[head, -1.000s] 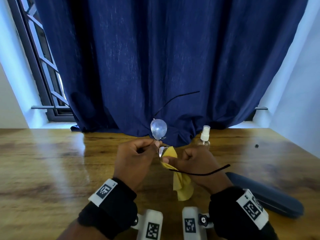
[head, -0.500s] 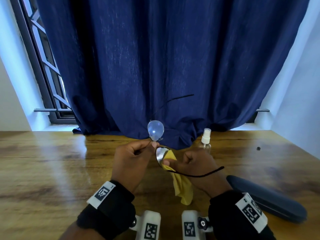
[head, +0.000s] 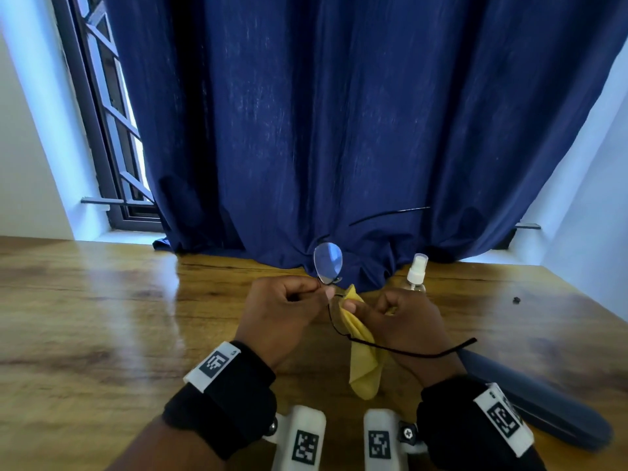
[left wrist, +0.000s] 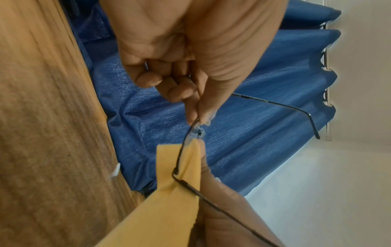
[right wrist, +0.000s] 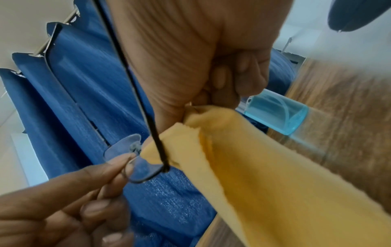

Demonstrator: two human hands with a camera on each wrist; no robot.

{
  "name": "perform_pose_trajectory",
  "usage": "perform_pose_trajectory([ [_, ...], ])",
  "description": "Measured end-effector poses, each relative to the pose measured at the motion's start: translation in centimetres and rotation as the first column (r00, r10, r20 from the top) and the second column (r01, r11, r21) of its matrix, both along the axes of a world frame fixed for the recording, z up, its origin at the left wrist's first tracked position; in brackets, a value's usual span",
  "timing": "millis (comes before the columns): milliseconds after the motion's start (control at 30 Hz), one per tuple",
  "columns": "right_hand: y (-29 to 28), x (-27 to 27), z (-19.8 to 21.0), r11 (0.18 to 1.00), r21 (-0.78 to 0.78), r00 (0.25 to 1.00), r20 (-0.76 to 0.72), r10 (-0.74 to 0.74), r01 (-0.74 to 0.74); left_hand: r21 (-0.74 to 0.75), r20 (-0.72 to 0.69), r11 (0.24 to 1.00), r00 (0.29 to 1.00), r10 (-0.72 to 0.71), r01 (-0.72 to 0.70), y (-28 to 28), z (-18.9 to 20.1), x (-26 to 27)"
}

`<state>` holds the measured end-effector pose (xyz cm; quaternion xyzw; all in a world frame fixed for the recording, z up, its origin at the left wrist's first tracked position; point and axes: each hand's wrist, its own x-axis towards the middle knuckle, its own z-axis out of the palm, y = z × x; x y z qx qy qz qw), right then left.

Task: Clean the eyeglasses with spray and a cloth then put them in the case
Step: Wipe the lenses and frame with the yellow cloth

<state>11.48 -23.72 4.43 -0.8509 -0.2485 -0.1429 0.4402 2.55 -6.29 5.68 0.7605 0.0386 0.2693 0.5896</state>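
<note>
Curtain (head: 339, 130), dark blue, fills the back of my head view and pools on the far edge of the table (head: 102, 317), wooden and glossy. Case (head: 543, 406), dark blue, long, lies shut on the table by my right forearm, well apart from the work; nothing is in it that I can see.

Left hand (head: 282, 311): fingers curled, thumb and forefinger pinching the eyeglasses (head: 328, 263) at the bridge, between the two lenses, held up off the table. One lens stands clear above the fingers against the curtain; both temples are unfolded.

Right hand (head: 404, 317): curled round the cloth (head: 363, 365), yellow, pinching it over the lower lens, with the loose end hanging down towards the table.

Spray bottle (head: 416, 273), clear with a white pump top, stands upright on the table just behind the right hand, held by neither.

Small dark speck (head: 516, 300) on the table, far right; I cannot tell what it is.

Progress, as I judge it: wiping stage in hand, with spraying likely finished since the bottle is set down. Remaining: finish the lenses, fold the temples, open the case, place the eyeglasses inside.
</note>
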Motion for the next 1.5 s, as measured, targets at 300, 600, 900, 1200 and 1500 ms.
perform_pose_trajectory([
  [300, 0.0, -0.5, 0.3, 1.000, 0.011, 1.000, 0.002, 0.009, -0.009, 0.039, -0.004, 0.999, 1.000, -0.018, 0.019, -0.3, -0.1, 0.1],
  [600, -0.5, 0.2, 0.3, 0.990, -0.067, 0.987, -0.115, 0.114, -0.122, -0.028, 0.027, 0.997, 0.997, 0.071, -0.070, 0.3, -0.1, 0.3],
  [900, 0.1, -0.3, 0.5, 0.996, -0.036, 0.992, -0.090, 0.083, -0.087, -0.050, -0.003, 0.998, 1.000, 0.027, -0.027, -0.5, -0.2, 0.1],
  [1200, -0.1, -0.6, 0.9, 0.916, 0.301, 0.834, -0.406, 0.373, -0.263, -0.002, 0.022, 0.997, 0.997, 0.076, -0.076, -0.3, 0.0, -0.1],
  [1500, -0.9, 0.8, -0.2, 0.954, 0.271, 0.966, -0.181, 0.184, -0.131, -0.042, 0.054, 0.985, 0.984, 0.168, -0.166, 0.2, 0.1, 0.1],
])
